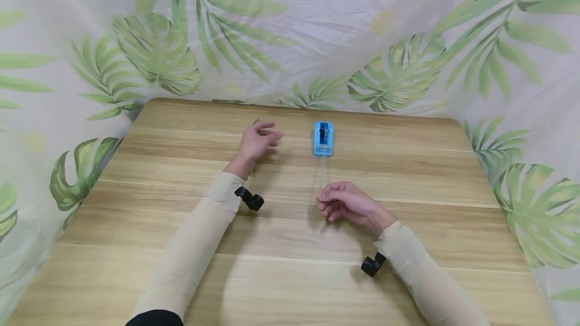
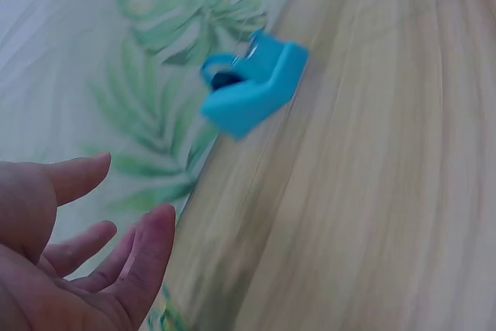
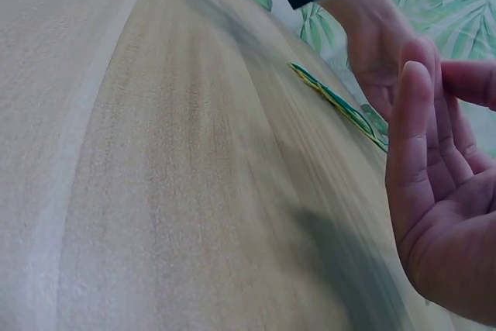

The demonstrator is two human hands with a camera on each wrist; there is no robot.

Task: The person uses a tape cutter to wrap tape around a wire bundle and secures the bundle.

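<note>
A blue tape dispenser [image 1: 323, 140] stands near the far edge of the table. From its near end a clear strip of tape [image 1: 323, 172] runs toward me to my right hand [image 1: 346, 202]. Thumb and index finger of that hand pinch the strip's end just above the wood. My left hand [image 1: 258, 144] hovers left of the dispenser, fingers loosely spread and apart from it. In the left wrist view the dispenser [image 2: 256, 87] lies beyond those fingertips [image 2: 159, 226]. The strip is too faint to make out in the wrist views.
A green and yellow cord bundle [image 3: 337, 102] lies on the wooden table [image 1: 290, 275], mostly hidden under the left hand in the head view. Behind the table hangs a leaf-patterned cloth [image 1: 317, 39]. Each wrist carries a small black camera mount [image 1: 250, 199].
</note>
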